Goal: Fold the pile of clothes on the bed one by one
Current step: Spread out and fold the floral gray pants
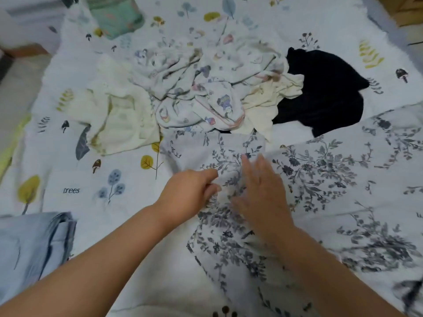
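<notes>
A white garment printed with dark blue-grey flowers (320, 179) lies spread across the near right of the bed. My left hand (192, 193) pinches a bunch of its cloth near the middle. My right hand (261, 191) lies flat on the same garment just to the right, fingers straight and blurred. Behind them sits the pile: a cream garment (119, 115) at left, a crumpled white cartoon-print piece (201, 88) in the middle, a smaller cream piece (270, 99) and a black garment (327, 88) at right.
The bed sheet (91, 175) is white with tree and mushroom prints. A folded light-blue striped garment (34, 248) lies at the near left. A folded mint-green item (116, 14) sits at the far left. The bed's left edge borders a floor strip.
</notes>
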The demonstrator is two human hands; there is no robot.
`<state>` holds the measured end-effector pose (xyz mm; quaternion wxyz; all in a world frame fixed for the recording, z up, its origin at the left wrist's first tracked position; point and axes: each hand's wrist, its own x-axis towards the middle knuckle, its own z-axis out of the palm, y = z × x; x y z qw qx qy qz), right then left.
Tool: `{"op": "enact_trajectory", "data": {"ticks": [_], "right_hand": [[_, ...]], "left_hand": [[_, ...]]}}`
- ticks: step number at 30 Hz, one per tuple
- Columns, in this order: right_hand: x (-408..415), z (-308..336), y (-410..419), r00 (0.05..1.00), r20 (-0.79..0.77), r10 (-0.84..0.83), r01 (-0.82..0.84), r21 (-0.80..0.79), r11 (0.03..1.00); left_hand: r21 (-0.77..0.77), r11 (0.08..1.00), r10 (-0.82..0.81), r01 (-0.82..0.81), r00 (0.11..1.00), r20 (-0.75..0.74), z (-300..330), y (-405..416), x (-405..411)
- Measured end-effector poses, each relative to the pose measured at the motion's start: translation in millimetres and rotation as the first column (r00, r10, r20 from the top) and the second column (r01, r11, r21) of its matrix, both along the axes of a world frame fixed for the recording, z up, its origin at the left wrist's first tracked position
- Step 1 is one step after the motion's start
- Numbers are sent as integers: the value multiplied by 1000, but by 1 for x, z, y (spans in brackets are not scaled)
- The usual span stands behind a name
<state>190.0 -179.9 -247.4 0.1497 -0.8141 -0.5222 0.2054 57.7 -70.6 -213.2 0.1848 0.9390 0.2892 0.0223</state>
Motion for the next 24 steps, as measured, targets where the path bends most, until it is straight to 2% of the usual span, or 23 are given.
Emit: {"op": "enact_trajectory", "data": {"ticks": [3,5,7,8,10,11,12,16,22,24], "right_hand": [[-12,15,25,995,54,83,-93,212,973],[-10,35,28,988,-117,105,-74,239,968],[1,56,22,950,-268,159,-86,267,960],[8,69,19,942,-292,167,-77,295,952],[21,97,12,932,-318,173,-66,321,945],[26,112,8,928,-330,175,-63,323,944],[32,124,6,924,-343,172,-56,322,945],[52,158,3,920,-363,146,-28,310,950],[78,166,18,938,-345,-20,145,342,928],[77,159,33,935,-353,-33,145,294,945]], "left_hand": [[-70,998,11,-5,996,86,21,7,-8],[-233,972,49,-28,995,83,28,17,-17],[-339,940,58,-49,998,19,26,31,-26],[-319,946,43,-54,998,-41,20,39,-30],[-180,983,18,-47,987,-159,9,49,-34],[-138,989,35,-59,984,-174,4,54,-35],[-147,985,66,-89,986,-154,1,58,-36],[-358,913,195,-195,980,-35,25,75,-42],[-359,899,289,-252,956,53,133,110,-69],[-286,926,248,-248,968,-38,157,126,-74]]}}
